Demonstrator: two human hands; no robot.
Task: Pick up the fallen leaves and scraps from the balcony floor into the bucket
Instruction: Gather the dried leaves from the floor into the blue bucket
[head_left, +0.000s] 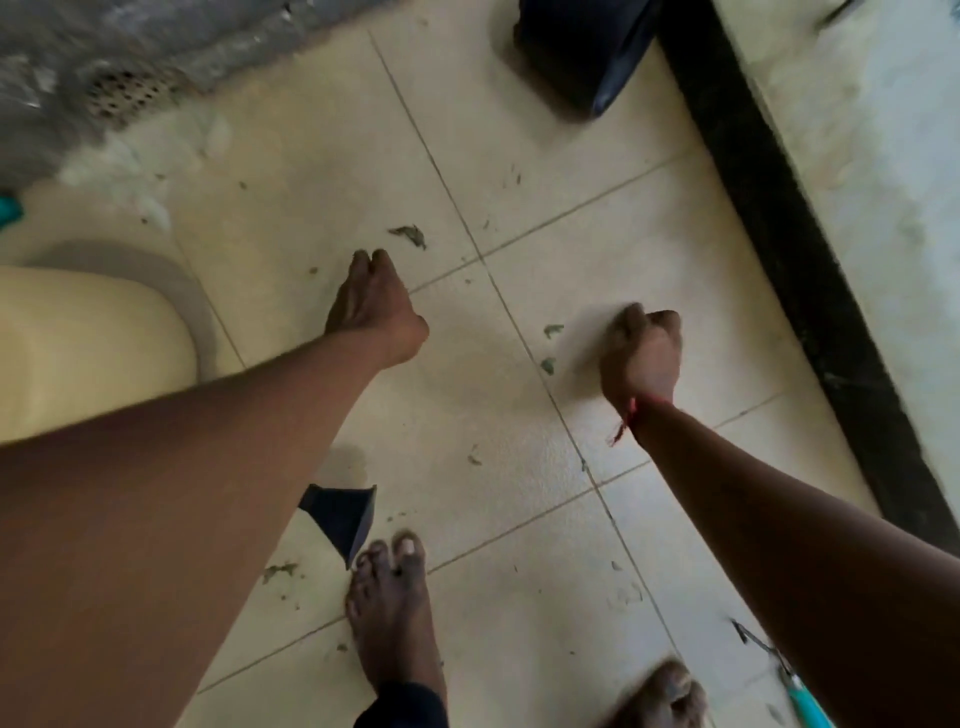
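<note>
The left hand (371, 306), fingers straight and empty, reached just short of the leaf scrap (410, 236) to pinch it; the right hand (641, 353), well right of it, was fisted, contents hidden.

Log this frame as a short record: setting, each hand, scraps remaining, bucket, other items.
setting: cream tiled floor, seen from above
left hand: fingers extended down to the floor, just short of a leaf scrap
right hand: curled in a fist low over the floor; contents hidden
scraps remaining: small green bits scattered over several tiles
bucket: cream container at the left edge, probably the bucket
other: floor drain, dark container, teal-handled tool
</note>
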